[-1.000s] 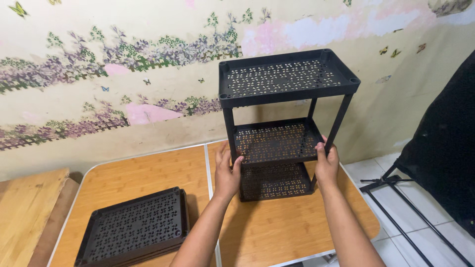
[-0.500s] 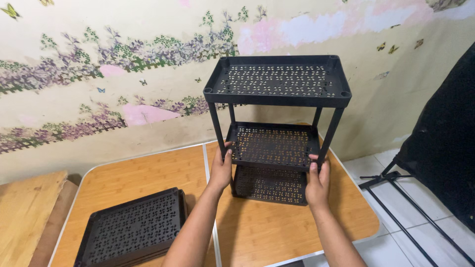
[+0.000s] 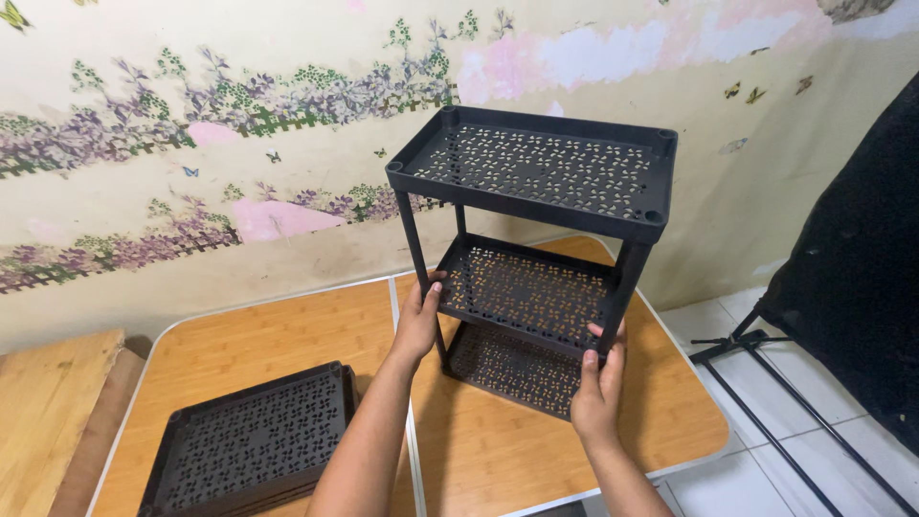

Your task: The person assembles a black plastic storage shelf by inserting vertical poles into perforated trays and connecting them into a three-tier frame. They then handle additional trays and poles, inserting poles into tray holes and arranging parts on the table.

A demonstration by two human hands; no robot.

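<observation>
- Fingers: left hand [image 3: 418, 324] curled round the near-left post of the black three-tier rack [image 3: 531, 263] at its middle shelf; right hand [image 3: 598, 388] clasping the near-right post, fingertips on that shelf's rim.
- Rack: upright on the right half of the wooden folding table [image 3: 287, 330], posts vertical, shelves' long axis running from the table's middle toward its far right corner.
- Loose perforated black tray [image 3: 251, 442]: flat near the front left edge.
</observation>
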